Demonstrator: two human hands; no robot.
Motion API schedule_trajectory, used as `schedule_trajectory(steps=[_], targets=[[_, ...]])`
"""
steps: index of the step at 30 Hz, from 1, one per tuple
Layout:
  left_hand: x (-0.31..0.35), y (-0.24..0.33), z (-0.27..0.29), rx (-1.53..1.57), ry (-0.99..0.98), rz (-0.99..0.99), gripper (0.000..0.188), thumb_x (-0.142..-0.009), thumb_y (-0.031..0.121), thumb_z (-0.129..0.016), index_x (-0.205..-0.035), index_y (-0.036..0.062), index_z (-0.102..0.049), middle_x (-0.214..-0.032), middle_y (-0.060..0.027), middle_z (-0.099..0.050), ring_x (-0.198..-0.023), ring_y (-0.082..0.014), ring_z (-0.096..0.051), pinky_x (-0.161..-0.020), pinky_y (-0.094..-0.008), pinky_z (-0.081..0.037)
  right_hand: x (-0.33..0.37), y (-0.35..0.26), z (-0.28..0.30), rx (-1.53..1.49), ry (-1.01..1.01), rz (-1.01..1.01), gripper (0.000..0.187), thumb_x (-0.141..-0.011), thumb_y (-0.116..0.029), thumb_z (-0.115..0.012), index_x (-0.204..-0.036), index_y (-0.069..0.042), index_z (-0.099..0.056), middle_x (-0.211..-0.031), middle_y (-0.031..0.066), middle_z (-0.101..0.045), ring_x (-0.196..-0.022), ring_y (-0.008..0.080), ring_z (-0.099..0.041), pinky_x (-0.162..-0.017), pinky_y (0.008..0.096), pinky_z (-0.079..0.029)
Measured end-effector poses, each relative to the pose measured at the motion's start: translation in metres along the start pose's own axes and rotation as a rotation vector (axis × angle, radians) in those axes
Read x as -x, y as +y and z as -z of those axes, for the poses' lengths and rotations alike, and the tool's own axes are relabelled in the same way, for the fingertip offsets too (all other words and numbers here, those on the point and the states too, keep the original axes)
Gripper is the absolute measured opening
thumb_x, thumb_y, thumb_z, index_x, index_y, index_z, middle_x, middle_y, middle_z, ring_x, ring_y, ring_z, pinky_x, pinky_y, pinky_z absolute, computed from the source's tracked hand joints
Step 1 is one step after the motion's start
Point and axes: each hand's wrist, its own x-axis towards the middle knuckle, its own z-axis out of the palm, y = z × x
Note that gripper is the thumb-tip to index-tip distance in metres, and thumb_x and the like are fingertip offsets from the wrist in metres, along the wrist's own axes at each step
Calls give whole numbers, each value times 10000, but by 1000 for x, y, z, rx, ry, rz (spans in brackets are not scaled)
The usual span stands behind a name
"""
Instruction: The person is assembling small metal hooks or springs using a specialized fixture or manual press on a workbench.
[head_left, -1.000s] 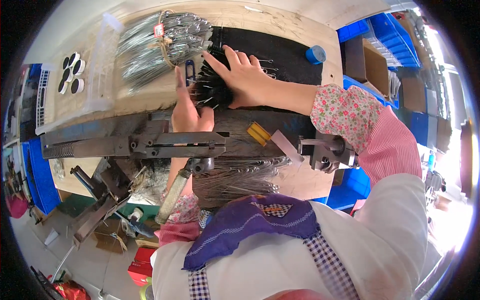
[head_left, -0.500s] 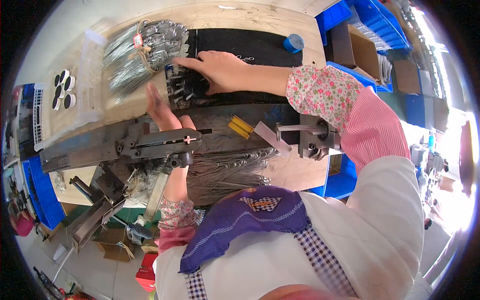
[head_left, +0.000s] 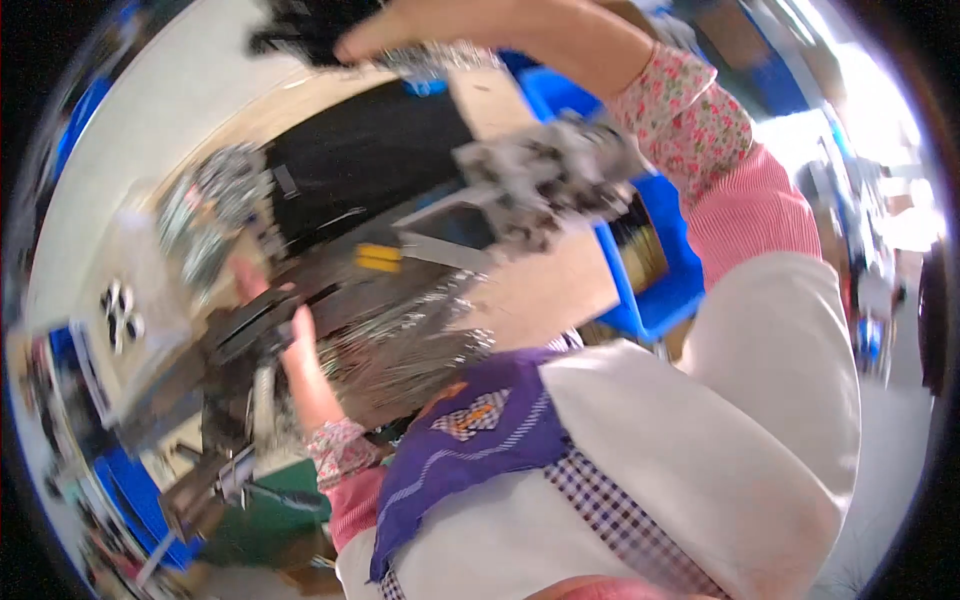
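My right hand is raised at the top edge, its forearm stretched across from the right. A dark, ragged-looking object is at its fingers, closed on it as far as the blur shows; what it is I cannot make out. My left hand is by the dark metal fixture, which hides part of it. Its visible fingers are stretched apart, with nothing seen between them. To its right lies a pile of thin metal wires with looped ends.
A tied bundle of metal wires lies beside a black mat. A yellow block sits near a metal clamp-like device. A blue bin stands at the right. Several black-and-white round pieces lie at the left.
My right hand has gone from the small metal pieces by the mat up to the top edge, with a dark object at its fingers. The whole view has shifted and tilted.
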Motion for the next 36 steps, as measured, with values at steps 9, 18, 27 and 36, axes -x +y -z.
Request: schedule_trajectory(steps=[9, 18, 27, 36], targets=[[-23, -65, -5, -84, -50, 173, 506, -860, 232, -515, -1268, -68, -508, -1334, -218, -515, -1188, -338, -511, -1018, -387, -360, 307, 58, 91, -171, 674, -273, 518, -736, -25, -742, -1223, -12, -568, -1105, 56, -638, -1010, 132, -563, -913, 288, -455], [-5, 59, 7, -10, -70, 179, 595, -813, 3, -411, -1405, -42, -371, -1451, -184, -409, -1332, -273, -410, -1113, -367, -290, 499, 371, -87, -29, 982, -765, 1055, -646, -136, -822, -1491, -81, -192, -1294, 173, -533, -1229, 292, -503, -1040, 345, -393], [-9, 44, 11, 157, -69, 23, 648, -791, -18, -412, -1434, -10, -335, -1490, -170, -351, -1370, -283, -362, -1128, -394, -278, 493, 394, -127, -131, 951, -898, 1136, -618, -166, -824, -1512, -107, -125, -1325, 246, -483, -1243, 391, -461, -1041, 404, -385], [-14, 13, 22, 124, -112, -79, 615, -862, 115, -517, -1437, -10, -339, -1470, -169, -381, -1355, -291, -378, -1122, -417, -279, 449, 383, -139, 74, 667, -1187, 1135, -631, -196, -811, -1517, -120, -105, -1323, 226, -465, -1238, 401, -447, -1017, 450, -397]])
